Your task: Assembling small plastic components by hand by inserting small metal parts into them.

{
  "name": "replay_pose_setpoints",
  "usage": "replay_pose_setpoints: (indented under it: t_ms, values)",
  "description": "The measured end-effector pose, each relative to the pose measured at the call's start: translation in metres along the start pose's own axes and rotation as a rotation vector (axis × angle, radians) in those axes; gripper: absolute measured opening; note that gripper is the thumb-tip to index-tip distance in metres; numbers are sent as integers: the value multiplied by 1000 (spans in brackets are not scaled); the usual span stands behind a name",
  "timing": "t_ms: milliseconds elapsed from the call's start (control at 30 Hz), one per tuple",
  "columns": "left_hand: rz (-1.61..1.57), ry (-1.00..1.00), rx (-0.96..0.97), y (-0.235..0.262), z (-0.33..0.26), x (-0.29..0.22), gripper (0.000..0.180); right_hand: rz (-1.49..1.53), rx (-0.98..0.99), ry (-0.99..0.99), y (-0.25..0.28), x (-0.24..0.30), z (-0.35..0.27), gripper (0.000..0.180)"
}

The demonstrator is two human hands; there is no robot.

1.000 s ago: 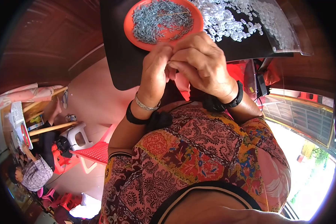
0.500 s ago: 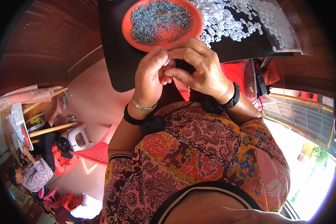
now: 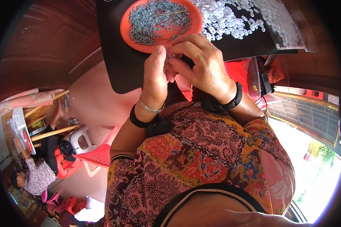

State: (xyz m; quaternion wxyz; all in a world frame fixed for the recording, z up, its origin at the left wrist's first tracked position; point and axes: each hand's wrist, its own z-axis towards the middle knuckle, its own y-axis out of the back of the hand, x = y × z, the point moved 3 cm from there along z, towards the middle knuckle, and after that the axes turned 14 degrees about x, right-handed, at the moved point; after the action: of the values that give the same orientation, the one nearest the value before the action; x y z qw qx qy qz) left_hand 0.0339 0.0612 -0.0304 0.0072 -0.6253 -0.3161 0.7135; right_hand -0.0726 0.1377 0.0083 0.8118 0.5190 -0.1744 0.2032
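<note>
My hands meet in front of the table's near edge. My right hand (image 3: pixel 205 64) bends its thumb and forefinger together on a small white plastic piece (image 3: pixel 171 55), which shows only in part. Close against it, my left hand (image 3: pixel 155 79) has its thumb raised and its other fingers curled inward. What those curled fingers hold, if anything, is hidden. Just beyond the hands is an orange-red plate (image 3: pixel 125 32) heaped with small grey metal screws (image 3: pixel 151 24). Many white plastic clips (image 3: pixel 225 22) with holes lie loose to the right of the plate.
The black tabletop (image 3: pixel 119 72) carries the plate and clips. A clear tray (image 3: pixel 288 36) of more white pieces stands far right. A red plastic chair (image 3: pixel 96 153) is at my left. Another person (image 3: pixel 39 178) sits farther left beside a wooden-legged table.
My left thumb has lifted away from the white piece and now points up. My right fingertips have closed in on the piece. The view has shifted slightly.
</note>
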Motion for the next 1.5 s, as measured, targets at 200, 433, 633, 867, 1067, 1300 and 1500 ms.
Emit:
replay_pose_setpoints:
  t_ms: [200, 433, 633, 867, 1067, 1300, 1500]
  values:
    - [85, 29, 34, 1, -1, -1, 47, -68, -43, 39, 3, 2, 0, 24]
    - [77, 8, 66, 2, -6, -6, 28, 386, 25, -92, 3, -10, -9, 12]
    - [-5, 35, 179, -3, -5, 1, 23, 1037, -10, -168, -4, -7, -9, 8]
    - [189, -41, 139, 3, -6, -2, 24, 936, 59, -219, -3, -7, -8, 6]
    - [256, -47, 57, 9, -10, -6, 20, 543, 182, -191, 10, -5, 6, 3]
    - [313, -16, 54, 16, -11, -11, 17, -14, 253, 54, 19, -29, 58, 8]
    - [257, -20, 12, 19, -13, -11, 17, -372, 359, 156, -3, -41, 77, 9]
